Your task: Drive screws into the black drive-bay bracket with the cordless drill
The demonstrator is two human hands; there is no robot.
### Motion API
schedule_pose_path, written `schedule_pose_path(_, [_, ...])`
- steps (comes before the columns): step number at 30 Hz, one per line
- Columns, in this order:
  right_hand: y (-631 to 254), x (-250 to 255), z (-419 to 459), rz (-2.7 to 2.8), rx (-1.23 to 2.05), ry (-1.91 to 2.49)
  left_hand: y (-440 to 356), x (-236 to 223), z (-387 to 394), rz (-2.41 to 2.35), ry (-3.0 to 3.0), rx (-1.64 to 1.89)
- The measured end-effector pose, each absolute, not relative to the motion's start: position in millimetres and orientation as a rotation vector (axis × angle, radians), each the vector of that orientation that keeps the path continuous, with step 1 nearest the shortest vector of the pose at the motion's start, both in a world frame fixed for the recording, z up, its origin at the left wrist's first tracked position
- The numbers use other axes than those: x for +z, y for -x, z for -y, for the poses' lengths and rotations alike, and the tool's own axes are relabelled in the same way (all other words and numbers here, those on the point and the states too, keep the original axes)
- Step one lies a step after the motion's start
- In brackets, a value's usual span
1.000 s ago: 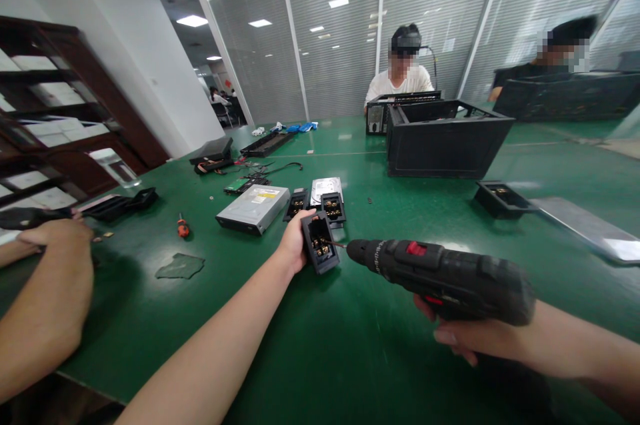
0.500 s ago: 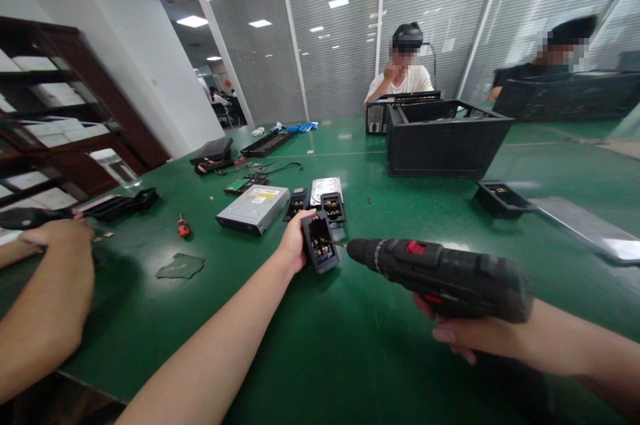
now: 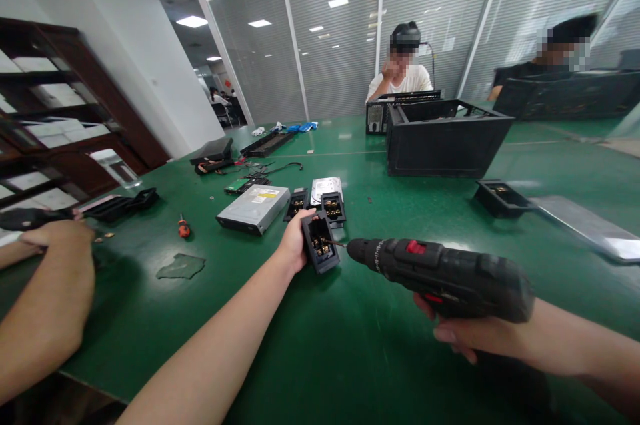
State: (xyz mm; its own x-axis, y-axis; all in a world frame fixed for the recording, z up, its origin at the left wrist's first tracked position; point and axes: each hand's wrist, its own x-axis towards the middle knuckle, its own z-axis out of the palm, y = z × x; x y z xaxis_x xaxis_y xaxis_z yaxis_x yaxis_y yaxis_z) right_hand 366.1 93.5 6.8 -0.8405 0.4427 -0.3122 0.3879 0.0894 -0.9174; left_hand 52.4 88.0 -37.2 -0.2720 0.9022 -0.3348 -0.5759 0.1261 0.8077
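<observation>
My left hand [image 3: 294, 241] grips a small black box [image 3: 327, 263] by its left side, tilted with its open face toward me. Brass-coloured terminals show inside it. My right hand [image 3: 463, 335] is wrapped around the handle of a black cordless drill [image 3: 445, 275] with red switches. The drill's thin bit [image 3: 337, 244] points left into the box; whether its tip touches a terminal I cannot make out. Just behind the held box lie two similar black boxes [image 3: 333, 207] and a silver hard drive [image 3: 326, 189]. Left of them sits an optical drive [image 3: 254, 207].
A screwdriver [image 3: 184, 227] and a dark flat shard [image 3: 181, 266] lie left. Black computer cases [image 3: 445, 145] stand at the back right, before a seated person [image 3: 400, 78]. Another black box [image 3: 501, 199] and a silver panel [image 3: 590, 228] lie right. A co-worker's arm [image 3: 50, 291] reaches in left.
My hands, the box and the drill keep practically the same position. Across the table, the seated person has raised a hand to the face.
</observation>
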Motion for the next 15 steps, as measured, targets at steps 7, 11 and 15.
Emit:
schedule_pose_path(7, [-367.3, 6.0, -91.9, 2.298, 1.87, 0.857, -51.7, -37.4, -88.9, -1.102, -0.403, 1.493])
schedule_pose_path(11, [-367.5, 6.2, -92.4, 2.297, 1.882, 0.861, -51.9, -37.3, -88.1, -1.108, -0.404, 1.493])
schedule_pose_path(15, [-368.7, 3.6, -93.9, 2.317, 1.856, 0.866, -52.7, -36.1, -87.4, -1.108, -0.407, 1.491])
